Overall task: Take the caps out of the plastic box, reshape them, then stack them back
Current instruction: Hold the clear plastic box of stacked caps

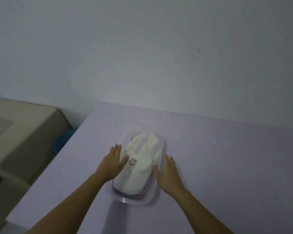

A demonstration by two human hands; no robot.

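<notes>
Both hands, left hand (112, 162) and right hand (167, 173), spread open, flank the plastic box (125, 199) on the bench (227, 166); white cap (139, 159) on top, caps apparently not yet removed.

Both forearms (71, 198) bare, hands without rings.

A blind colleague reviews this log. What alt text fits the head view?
Two bare hands, left hand and right hand, flank a clear plastic box of stacked caps, a white cap with a small flower patch on top. The box sits on a pale lilac table against a plain wall.
</notes>
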